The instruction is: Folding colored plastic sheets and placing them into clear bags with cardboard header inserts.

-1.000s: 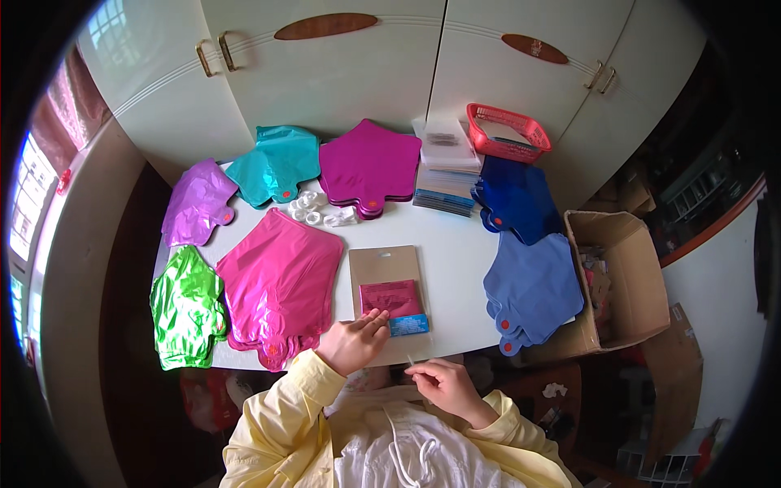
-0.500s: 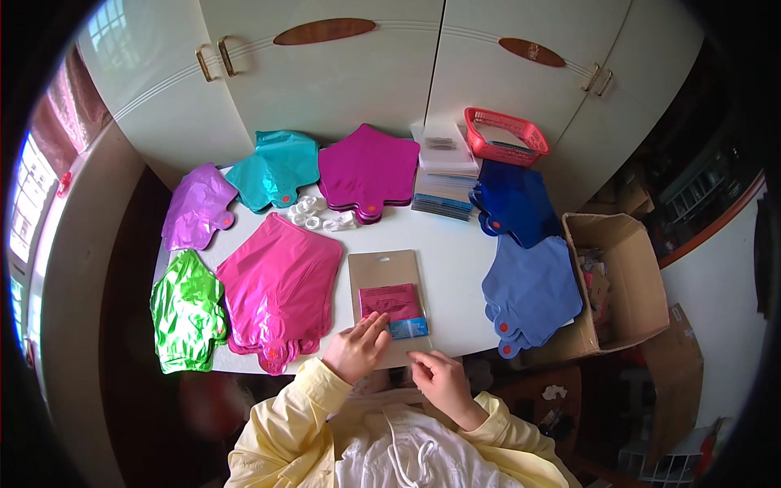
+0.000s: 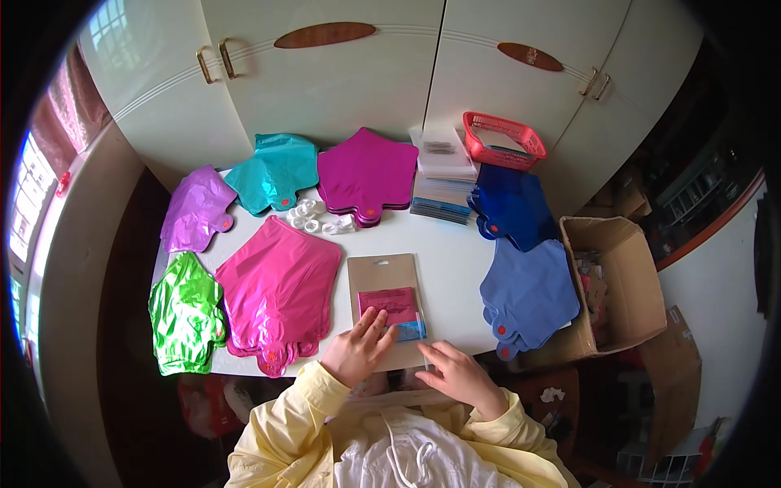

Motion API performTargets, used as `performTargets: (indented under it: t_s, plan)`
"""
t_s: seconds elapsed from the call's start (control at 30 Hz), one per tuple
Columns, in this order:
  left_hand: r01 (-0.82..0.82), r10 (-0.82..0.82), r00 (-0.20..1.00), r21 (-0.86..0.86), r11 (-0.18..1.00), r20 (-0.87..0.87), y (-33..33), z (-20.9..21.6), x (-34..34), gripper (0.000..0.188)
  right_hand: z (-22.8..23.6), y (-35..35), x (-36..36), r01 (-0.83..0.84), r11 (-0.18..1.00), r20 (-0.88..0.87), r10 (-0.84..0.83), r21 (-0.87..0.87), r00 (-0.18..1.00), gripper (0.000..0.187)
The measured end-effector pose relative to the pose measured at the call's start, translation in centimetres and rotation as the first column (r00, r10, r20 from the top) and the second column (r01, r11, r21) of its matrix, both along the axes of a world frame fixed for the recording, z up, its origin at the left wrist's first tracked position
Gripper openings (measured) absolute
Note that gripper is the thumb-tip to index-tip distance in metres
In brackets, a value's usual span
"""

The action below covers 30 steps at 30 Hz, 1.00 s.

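A flat brown card package [image 3: 381,272] in a clear sleeve lies at the table's front middle, with a hanging hole at its far end. Inside it show a folded magenta foil piece [image 3: 389,302] and a blue printed strip [image 3: 411,329]. My left hand [image 3: 358,350] rests on the package, fingers stretched over the foil and strip. By the package's near right corner is my right hand [image 3: 462,376], thumb and forefinger apart; whether it touches the sleeve's edge I cannot tell.
Foil balloon stacks surround the package: pink [image 3: 281,285], green [image 3: 185,313], purple [image 3: 198,207], teal [image 3: 281,167], magenta [image 3: 366,171], dark blue [image 3: 517,203], light blue [image 3: 530,285]. White ribbon rolls [image 3: 309,218], stacked sleeves [image 3: 443,171], a red basket [image 3: 525,159] and a cardboard box [image 3: 630,285] stand around.
My right hand has shifted slightly and its fingers have spread from a more curled pose. The left hand stays on the package, its fingers a little farther apart.
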<state>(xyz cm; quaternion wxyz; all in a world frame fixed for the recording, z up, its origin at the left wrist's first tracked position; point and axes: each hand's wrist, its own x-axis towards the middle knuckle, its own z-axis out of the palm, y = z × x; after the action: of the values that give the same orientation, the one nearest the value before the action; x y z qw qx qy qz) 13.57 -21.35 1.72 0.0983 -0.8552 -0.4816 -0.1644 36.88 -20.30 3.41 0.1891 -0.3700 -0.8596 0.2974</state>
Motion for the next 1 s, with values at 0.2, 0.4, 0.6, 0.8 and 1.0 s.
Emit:
performTargets:
  t_s: [0.2,0.4,0.6,0.8,1.0]
  plan:
    - [-0.019,0.019,0.999,-0.001,1.000,-0.040,-0.2,0.2,0.2,0.048,-0.1,0.5,0.6,-0.095,0.991,-0.015,0.097,0.091,0.995,0.058]
    - [-0.028,0.028,0.999,-0.007,1.000,-0.025,-0.2,0.2,0.2,0.046,0.8,0.8,0.0,-0.099,0.989,-0.011,0.101,0.110,0.995,0.054]
    - [-0.030,0.030,1.000,-0.003,1.000,-0.009,-0.1,0.2,0.3,0.046,0.4,0.6,-0.3,-0.090,0.982,-0.011,0.093,0.166,0.996,0.048]
    - [-0.027,0.027,1.000,0.004,1.000,-0.005,-0.1,0.1,0.3,0.046,-0.2,1.8,-0.5,-0.002,0.977,-0.038,0.011,0.215,0.999,0.046]
    - [-0.016,0.016,1.000,0.003,1.000,-0.002,0.0,0.3,0.4,0.046,-1.7,4.4,-0.6,-0.003,0.971,-0.081,0.023,0.238,0.996,0.047]
